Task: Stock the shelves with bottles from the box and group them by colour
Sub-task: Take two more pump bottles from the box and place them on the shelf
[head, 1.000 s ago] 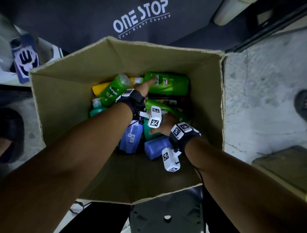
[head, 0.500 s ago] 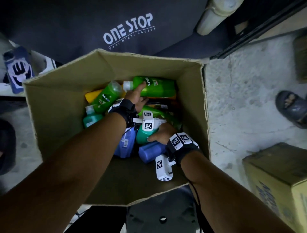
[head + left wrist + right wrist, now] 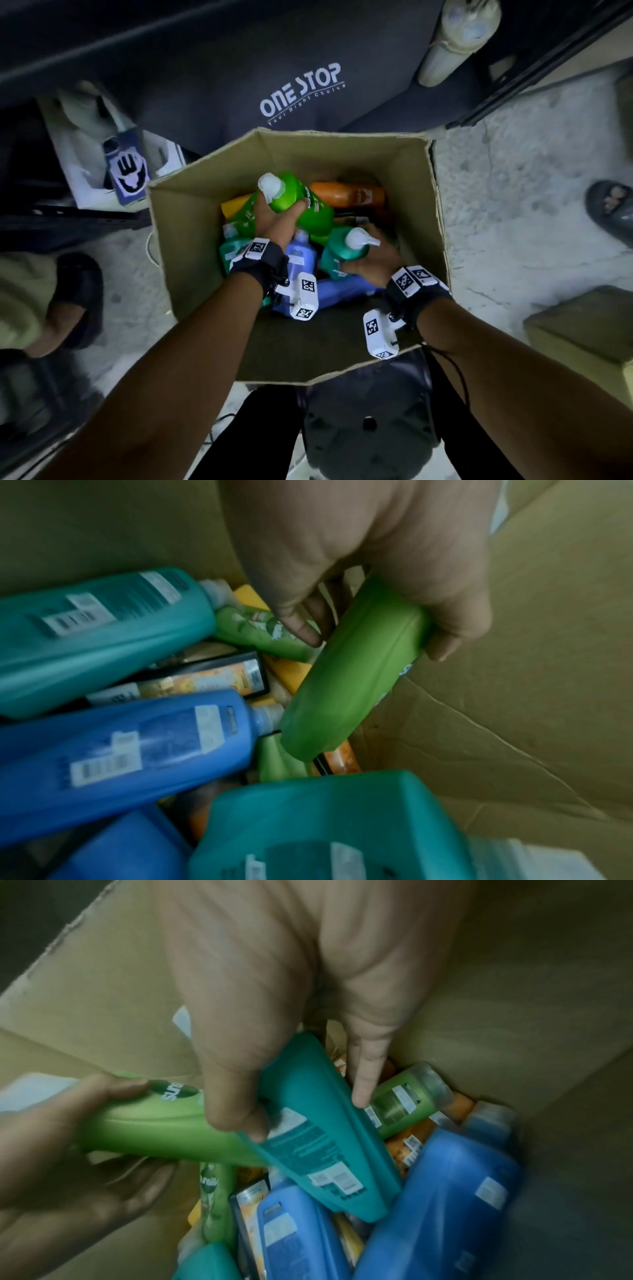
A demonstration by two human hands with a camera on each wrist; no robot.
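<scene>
Both hands are down inside an open cardboard box of bottles. My left hand grips a bright green bottle with a white cap, lifted and tilted above the pile; the same green bottle runs through that hand in the left wrist view. My right hand holds a teal bottle with a white cap, and in the right wrist view the thumb and fingers wrap the teal bottle. Blue bottles, more green ones and an orange bottle lie below.
The box stands on a concrete floor before a dark panel printed ONE STOP. Another cardboard box sits at the right, a sandalled foot beyond it. A dark stool is under me. White shelving with a blue item is at left.
My left hand has closed round the bright green bottle and raised it off the pile, uncovering the orange bottle. My right hand has lifted the teal bottle upward.
</scene>
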